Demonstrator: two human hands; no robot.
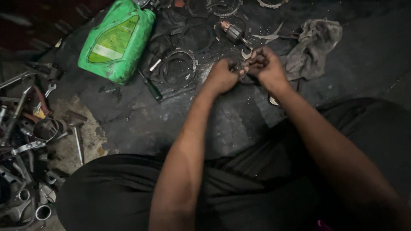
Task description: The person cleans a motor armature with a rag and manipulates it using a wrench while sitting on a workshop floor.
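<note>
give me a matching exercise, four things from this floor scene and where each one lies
Things:
1. jug
2. rag
3. screwdriver
4. tool pile

Places:
A. far left edge of the view
B. right of the hands
C. top left, lying on its side
D. just below the jug, left of the rings

Pairs: 1-C, 2-B, 3-D, 4-A
</note>
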